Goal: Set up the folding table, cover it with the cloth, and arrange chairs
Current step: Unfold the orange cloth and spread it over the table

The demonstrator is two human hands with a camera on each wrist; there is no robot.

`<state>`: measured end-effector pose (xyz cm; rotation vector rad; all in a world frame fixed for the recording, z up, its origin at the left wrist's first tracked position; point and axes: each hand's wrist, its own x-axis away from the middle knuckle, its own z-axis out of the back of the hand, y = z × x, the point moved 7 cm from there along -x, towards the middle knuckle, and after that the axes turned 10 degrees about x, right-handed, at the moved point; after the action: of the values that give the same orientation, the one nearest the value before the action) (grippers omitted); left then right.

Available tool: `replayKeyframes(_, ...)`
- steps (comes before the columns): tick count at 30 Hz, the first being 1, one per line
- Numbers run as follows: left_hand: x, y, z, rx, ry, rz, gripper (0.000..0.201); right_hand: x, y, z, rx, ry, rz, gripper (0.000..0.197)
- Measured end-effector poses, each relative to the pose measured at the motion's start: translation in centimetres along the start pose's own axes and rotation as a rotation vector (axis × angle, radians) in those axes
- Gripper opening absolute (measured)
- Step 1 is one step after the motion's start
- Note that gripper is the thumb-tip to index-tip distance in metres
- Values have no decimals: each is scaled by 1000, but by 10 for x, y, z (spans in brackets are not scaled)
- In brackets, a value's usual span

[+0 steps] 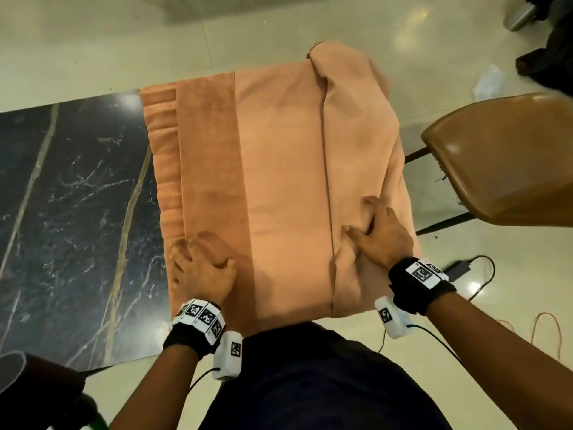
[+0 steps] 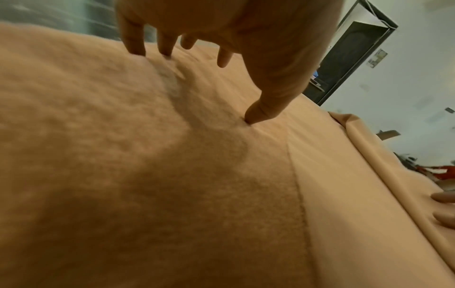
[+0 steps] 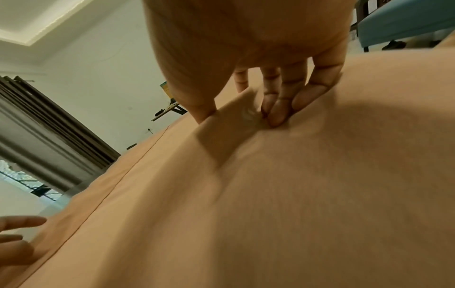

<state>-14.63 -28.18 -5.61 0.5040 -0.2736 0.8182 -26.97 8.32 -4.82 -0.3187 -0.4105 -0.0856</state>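
Observation:
A peach-orange cloth (image 1: 279,150) lies spread over the table, which it hides completely. A darker fleecy band runs down its left part, and a bunched fold sits at the far right corner. My left hand (image 1: 198,259) rests on the fleecy band near the front edge; its spread fingertips and thumb (image 2: 258,113) press the cloth (image 2: 147,175). My right hand (image 1: 362,221) pinches a raised ridge of the cloth (image 3: 295,194) between thumb (image 3: 204,113) and curled fingers (image 3: 278,115), near the front right. A brown chair (image 1: 502,156) stands close to the table's right side.
A dark marble floor panel (image 1: 71,212) lies to the left, pale tiles elsewhere. A black power adapter (image 1: 459,268) with cables lies on the floor at right. Dark items (image 1: 552,57) sit at the far right. A blue seat (image 3: 403,21) shows behind.

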Motion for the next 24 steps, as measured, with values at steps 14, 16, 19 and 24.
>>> replayKeyframes(14, -11, -17, 23, 217, -69, -33, 60, 29, -41, -35, 45, -82, 164, 62)
replayKeyframes(16, -15, -27, 32, 233, -77, -43, 56, 28, -47, -39, 20, -82, 181, 63)
replayKeyframes(19, -24, -52, 51, 277, -44, -35, 50, 28, -55, -43, 48, -91, 221, 62)
replayKeyframes(24, -44, -114, 86, 306, 4, 34, 47, 39, -66, -48, 113, -58, 276, 55)
